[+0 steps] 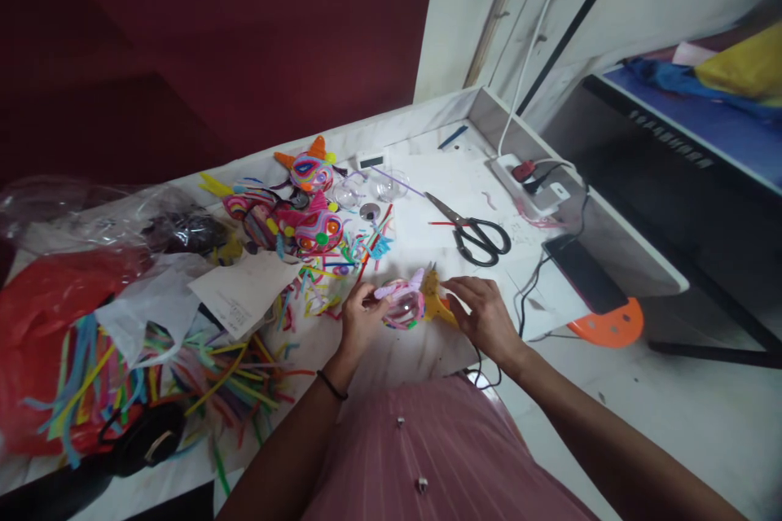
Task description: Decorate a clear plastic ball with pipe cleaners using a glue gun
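Note:
My left hand (362,313) is closed at the left side of a small round piece (403,305), a clear plastic ball wrapped in coloured fuzzy strips with lilac ear-like strips on top. Right of it lies a yellow glue gun (435,303), its nozzle pointing away from me. At the gun's handle is my right hand (482,313), its fingers bent and thumb apart; whether they touch the handle I cannot tell. Black-handled scissors (480,240) rest beyond the hands. Finished-looking animal heads of coiled strips, one with orange ears (311,171) and one with pink ears (318,229), sit at the back left.
Loose coloured strips (244,366) and a red plastic bag (37,326) cover the left side, near a black bottle-like object (147,440). Clear half-balls (391,186) lie behind. A power strip (531,187), phone (585,273), cords and an orange stool (611,324) are right.

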A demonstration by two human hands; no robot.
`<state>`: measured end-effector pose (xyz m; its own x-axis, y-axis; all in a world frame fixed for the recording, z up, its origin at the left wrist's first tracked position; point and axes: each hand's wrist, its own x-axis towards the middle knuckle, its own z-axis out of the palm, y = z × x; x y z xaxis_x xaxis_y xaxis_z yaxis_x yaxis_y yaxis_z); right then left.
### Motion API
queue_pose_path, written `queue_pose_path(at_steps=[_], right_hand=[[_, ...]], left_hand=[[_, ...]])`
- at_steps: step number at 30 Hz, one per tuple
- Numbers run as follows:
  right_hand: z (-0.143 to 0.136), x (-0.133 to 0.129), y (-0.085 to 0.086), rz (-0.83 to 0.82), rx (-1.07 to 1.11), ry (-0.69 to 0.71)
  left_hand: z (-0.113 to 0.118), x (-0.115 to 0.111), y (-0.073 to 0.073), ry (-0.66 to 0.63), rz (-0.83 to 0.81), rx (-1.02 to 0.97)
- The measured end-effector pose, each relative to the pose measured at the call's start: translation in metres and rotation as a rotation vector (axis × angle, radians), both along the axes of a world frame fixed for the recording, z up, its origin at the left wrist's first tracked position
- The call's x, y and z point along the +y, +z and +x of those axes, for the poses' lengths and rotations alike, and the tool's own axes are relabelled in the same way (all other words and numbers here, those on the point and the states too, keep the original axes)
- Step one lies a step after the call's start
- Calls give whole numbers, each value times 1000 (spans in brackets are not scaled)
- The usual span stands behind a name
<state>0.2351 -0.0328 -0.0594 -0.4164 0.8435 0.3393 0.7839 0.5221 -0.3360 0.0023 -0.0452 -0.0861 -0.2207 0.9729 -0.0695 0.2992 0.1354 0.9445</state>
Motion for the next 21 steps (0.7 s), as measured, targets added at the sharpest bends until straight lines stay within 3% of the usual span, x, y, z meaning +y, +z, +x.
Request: queue_pose_path(at_steps=[6, 13, 21], right_hand=[[22, -8, -20, -176, -101, -126], [0, -19, -16, -355, -357, -99], [-4, -21, -28, -435, -477, -60]], left_hand=[[0, -1, 0, 19, -22, -18], [-2, -1, 0, 17, -37, -25], [0, -1, -1, 38, -55, -45]])
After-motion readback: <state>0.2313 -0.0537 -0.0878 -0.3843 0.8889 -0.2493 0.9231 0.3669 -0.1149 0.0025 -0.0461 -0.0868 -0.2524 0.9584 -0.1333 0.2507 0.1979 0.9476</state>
